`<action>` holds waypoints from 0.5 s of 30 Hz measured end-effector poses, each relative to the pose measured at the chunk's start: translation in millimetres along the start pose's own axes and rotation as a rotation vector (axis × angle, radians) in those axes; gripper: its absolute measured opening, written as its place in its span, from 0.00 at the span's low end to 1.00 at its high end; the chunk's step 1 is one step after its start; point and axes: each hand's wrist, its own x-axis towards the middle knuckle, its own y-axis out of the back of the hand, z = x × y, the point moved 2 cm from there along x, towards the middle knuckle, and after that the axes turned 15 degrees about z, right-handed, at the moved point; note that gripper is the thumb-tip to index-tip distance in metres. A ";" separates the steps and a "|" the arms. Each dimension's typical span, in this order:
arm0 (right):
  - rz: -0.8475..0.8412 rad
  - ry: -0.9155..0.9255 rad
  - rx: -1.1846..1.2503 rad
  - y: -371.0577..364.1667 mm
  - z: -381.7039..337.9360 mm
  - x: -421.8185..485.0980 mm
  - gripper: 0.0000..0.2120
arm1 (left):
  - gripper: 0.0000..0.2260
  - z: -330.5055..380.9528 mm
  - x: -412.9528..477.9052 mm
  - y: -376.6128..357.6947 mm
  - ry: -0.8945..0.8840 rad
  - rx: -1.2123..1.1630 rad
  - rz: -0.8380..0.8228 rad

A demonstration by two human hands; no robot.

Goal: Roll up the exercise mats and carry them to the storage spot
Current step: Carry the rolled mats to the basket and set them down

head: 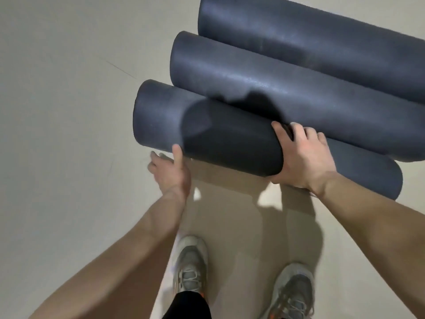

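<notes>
Two hands are at the nearest mat (230, 139). The right hand (303, 157) lies over its top, with fingers bent round it into the gap by the middle mat (299, 97). The left hand (171, 173) is spread open, thumb up against the roll's near side, fingers blurry. All three rolls lie side by side on the floor (69, 111), the far mat (310, 42) last.
</notes>
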 end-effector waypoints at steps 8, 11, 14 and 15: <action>-0.232 -0.017 0.151 8.5 -23.2 21.4 0.60 | 0.42 -27.3 -76.0 -57.2 0.580 -0.497 -0.432; -0.314 -0.065 0.268 0.7 -37.9 19.0 0.56 | 0.53 -31.5 -67.2 -48.8 0.616 -0.551 -0.426; -0.380 -0.136 0.429 -3.2 -51.0 14.7 0.68 | 0.52 -41.5 -68.8 -37.3 0.540 -0.525 -0.429; -0.380 -0.150 0.461 -4.0 -58.0 10.8 0.72 | 0.52 -42.7 -71.9 -33.7 0.504 -0.513 -0.429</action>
